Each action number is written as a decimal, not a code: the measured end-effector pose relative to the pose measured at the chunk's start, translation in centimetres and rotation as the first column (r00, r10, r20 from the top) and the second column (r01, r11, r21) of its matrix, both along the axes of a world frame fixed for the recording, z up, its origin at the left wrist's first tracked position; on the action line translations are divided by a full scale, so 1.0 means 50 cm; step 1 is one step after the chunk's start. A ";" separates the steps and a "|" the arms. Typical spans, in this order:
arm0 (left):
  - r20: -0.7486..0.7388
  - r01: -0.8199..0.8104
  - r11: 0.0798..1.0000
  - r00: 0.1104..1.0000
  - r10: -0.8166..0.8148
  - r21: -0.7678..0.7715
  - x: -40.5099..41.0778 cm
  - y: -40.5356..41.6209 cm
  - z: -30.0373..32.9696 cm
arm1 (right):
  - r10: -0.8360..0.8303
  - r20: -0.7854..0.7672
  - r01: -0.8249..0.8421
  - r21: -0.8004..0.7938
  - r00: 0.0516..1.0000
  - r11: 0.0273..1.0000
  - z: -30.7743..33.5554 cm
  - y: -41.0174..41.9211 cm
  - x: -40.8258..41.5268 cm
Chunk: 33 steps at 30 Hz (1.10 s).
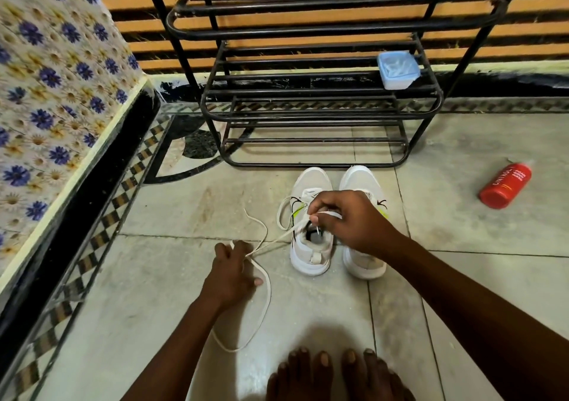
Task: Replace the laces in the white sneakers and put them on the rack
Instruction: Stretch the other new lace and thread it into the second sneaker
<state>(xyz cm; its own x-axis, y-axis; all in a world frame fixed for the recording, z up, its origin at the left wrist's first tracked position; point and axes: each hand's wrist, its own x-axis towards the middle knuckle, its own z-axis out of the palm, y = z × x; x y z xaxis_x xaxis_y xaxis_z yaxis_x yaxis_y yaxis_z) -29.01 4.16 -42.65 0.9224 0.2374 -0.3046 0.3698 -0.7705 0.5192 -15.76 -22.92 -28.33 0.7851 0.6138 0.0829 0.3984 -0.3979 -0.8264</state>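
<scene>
Sneakers point(311, 225) sit on floor before rack point(308, 108). Right hand point(348, 219) pinches lace point(264, 277) at left shoe's top; left hand point(231, 273) grips slack. Hard tug could tip shoe (or unthread eyelets).

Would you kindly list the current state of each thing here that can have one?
Left sneaker: upright on floor, partly unlaced.
Right sneaker: upright beside it.
Lace: loose, trailing across floor.
Left hand: grips lace.
Right hand: pinches lace.
Blue container: lidded, on rack.
Red bottle: lying down.
</scene>
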 end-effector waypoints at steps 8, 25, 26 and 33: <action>-0.036 0.137 0.983 0.990 -0.134 0.126 0.019 -0.035 0.072 | 0.012 -0.024 -0.012 -0.003 1.000 1.000 0.003 0.006 -0.012; 0.158 0.489 0.830 0.872 -0.463 -0.268 0.062 -0.281 0.323 | -0.153 -0.039 0.157 0.143 0.987 0.977 0.049 -0.117 0.000; 0.185 0.467 0.848 0.883 -0.431 -0.249 0.064 -0.294 0.313 | -0.160 -0.039 0.164 0.149 0.986 0.975 0.051 -0.123 0.002; 0.124 0.428 0.891 0.902 -0.412 -0.154 0.051 -0.356 0.242 | -0.126 0.084 0.126 0.003 0.988 0.992 0.049 -0.177 0.005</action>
